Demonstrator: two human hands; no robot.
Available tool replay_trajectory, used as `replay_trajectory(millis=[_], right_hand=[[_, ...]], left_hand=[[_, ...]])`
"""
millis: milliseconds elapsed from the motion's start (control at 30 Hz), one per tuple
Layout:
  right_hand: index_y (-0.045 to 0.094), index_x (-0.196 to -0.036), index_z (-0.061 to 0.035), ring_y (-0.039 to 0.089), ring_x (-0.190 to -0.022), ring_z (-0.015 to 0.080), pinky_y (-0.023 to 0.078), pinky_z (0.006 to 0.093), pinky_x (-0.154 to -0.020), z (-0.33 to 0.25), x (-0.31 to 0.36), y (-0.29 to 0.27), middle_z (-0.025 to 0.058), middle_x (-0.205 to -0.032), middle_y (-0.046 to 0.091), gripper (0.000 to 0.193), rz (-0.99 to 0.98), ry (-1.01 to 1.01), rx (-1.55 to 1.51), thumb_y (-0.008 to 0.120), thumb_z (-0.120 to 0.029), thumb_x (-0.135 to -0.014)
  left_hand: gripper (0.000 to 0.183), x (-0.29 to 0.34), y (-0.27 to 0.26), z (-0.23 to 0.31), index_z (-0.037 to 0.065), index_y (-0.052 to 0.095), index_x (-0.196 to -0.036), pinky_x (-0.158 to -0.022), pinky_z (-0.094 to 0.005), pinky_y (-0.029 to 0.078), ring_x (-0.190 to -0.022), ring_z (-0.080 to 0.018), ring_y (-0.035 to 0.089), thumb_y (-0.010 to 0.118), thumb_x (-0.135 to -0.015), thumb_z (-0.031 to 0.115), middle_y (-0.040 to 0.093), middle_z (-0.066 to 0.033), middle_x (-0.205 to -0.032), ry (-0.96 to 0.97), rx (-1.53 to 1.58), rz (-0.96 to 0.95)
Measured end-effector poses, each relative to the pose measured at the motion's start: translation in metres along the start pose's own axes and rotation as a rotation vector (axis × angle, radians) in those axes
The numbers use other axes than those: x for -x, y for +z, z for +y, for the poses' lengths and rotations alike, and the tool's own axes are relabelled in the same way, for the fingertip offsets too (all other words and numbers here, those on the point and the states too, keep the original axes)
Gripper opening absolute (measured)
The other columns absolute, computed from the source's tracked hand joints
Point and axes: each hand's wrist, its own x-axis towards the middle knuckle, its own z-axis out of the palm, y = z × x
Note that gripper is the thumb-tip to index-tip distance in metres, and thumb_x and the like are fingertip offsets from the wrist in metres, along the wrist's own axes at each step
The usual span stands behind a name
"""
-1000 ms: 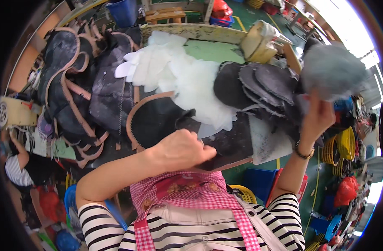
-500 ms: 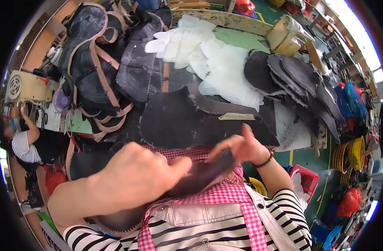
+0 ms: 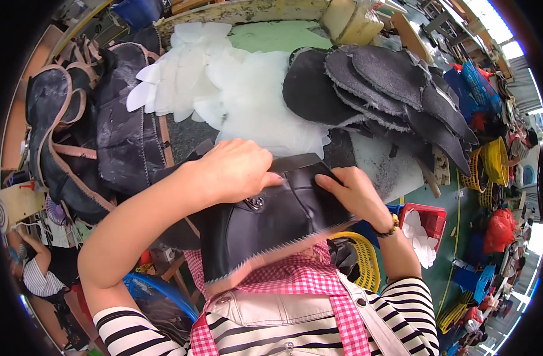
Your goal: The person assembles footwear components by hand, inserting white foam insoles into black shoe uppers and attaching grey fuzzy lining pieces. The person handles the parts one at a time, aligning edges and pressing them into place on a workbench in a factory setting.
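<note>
A black leather boot upper [image 3: 265,228] with a zigzag-cut, pinkish-tan lower edge hangs in front of my apron, its smooth side showing. My left hand [image 3: 239,169] grips its top edge, thumb next to a small metal ornament [image 3: 255,203]. At its right end, my right hand [image 3: 354,193] pinches the edge with the thumb on top; those fingers are partly hidden behind the leather. Just beyond lie overlapping white translucent cut sheets [image 3: 253,89]. A stack of black, fuzzy-edged cut pieces [image 3: 390,74] rests to the right of them.
More black uppers [image 3: 126,130] with tan edging are heaped at the left. A yellow basket [image 3: 369,261] and a red crate [image 3: 434,222] with white pieces stand right of my body, a blue basket [image 3: 158,291] at the left. Another person [image 3: 43,273] sits at the far left.
The boot upper has come up and spread out, its smooth face and zigzag edge now visible. Both hands have moved away from my body. The view has shifted, so the piles appear further left.
</note>
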Motion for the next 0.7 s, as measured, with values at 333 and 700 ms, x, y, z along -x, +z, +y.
replay_trajectory(millis=[333,700], right_hand=[[0.058,-0.067,0.0051,0.052,-0.058,0.042,0.041,0.0431,-0.054,0.001,-0.022,0.01,0.0243,-0.059,0.051,0.051,-0.002,0.05,0.062,0.063,-0.04,-0.089],[0.053,-0.122,0.0029,0.061,-0.105,0.0314,0.044,0.0416,-0.096,-0.021,-0.013,0.014,0.0202,-0.112,0.062,0.05,0.149,-0.587,0.373,0.067,-0.011,-0.076]], left_hand=[[0.036,-0.022,0.029,-0.039,0.0,0.058,-0.075,-0.059,-0.0504,0.046,-0.065,-0.0423,0.06,0.061,-0.09,0.033,0.059,-0.0214,-0.063,0.025,0.103,0.053],[0.029,-0.028,0.049,-0.036,0.001,0.059,-0.076,-0.057,-0.0479,0.048,-0.064,-0.0405,0.062,0.064,-0.087,0.028,0.06,-0.0208,-0.063,0.041,-0.021,0.169]])
